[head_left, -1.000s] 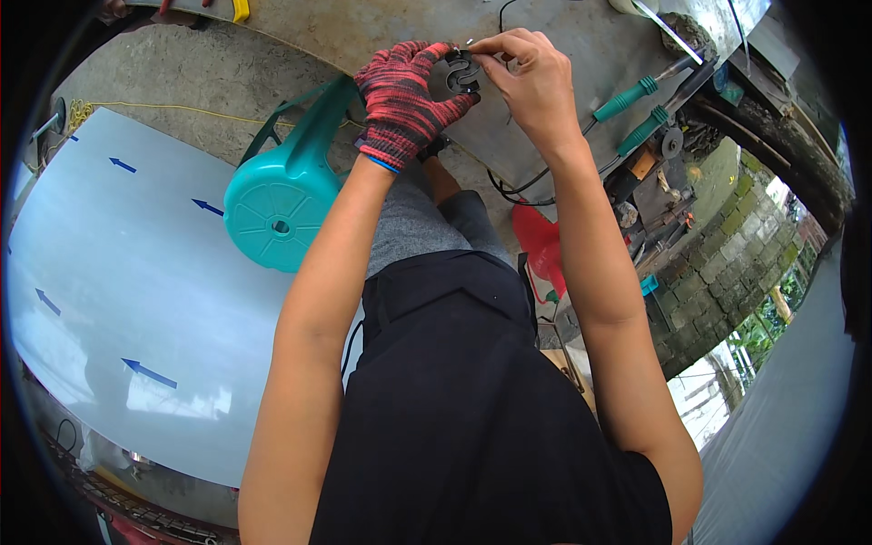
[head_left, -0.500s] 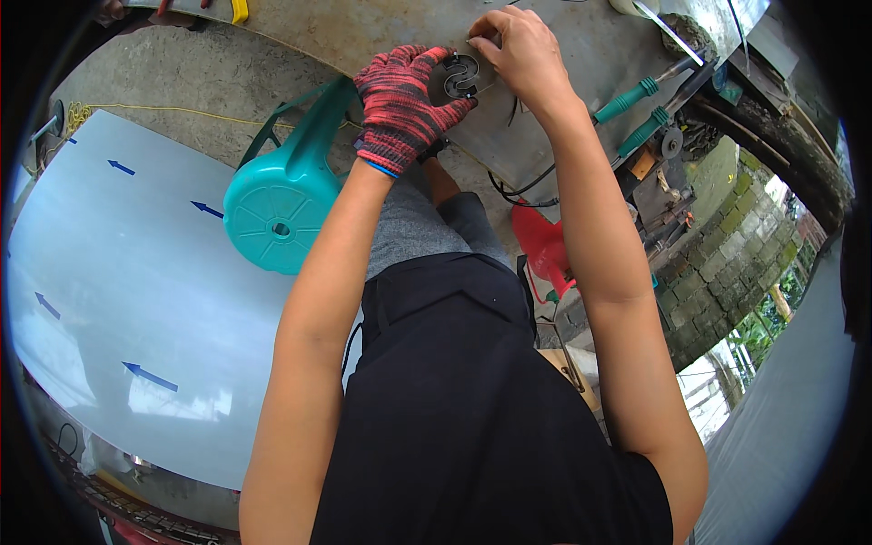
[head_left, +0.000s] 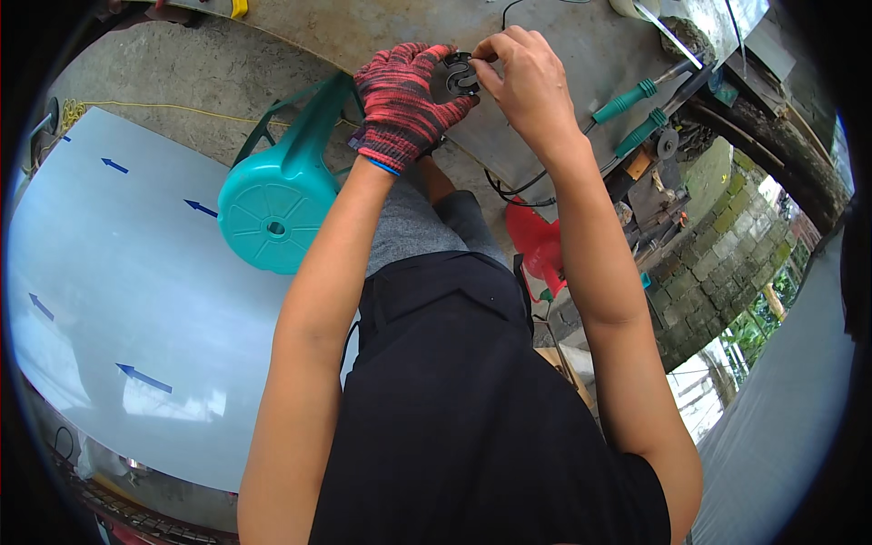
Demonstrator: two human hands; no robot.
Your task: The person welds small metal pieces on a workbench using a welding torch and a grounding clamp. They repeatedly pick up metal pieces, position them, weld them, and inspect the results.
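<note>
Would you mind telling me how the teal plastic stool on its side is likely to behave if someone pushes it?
The teal stool looks like thin moulded plastic, so probably light and easy to shove. It lies on its side with a round seat, so it may roll or pivot rather than slide straight. Its splayed legs would likely stop a full roll.

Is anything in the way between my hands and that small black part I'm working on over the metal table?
Nothing visible stands between them. The gloved left hand already cups the small black part, and the bare right hand touches its top edge with its fingertips. The green-handled tools lie off to the right on the metal table, clear of both hands.
</note>
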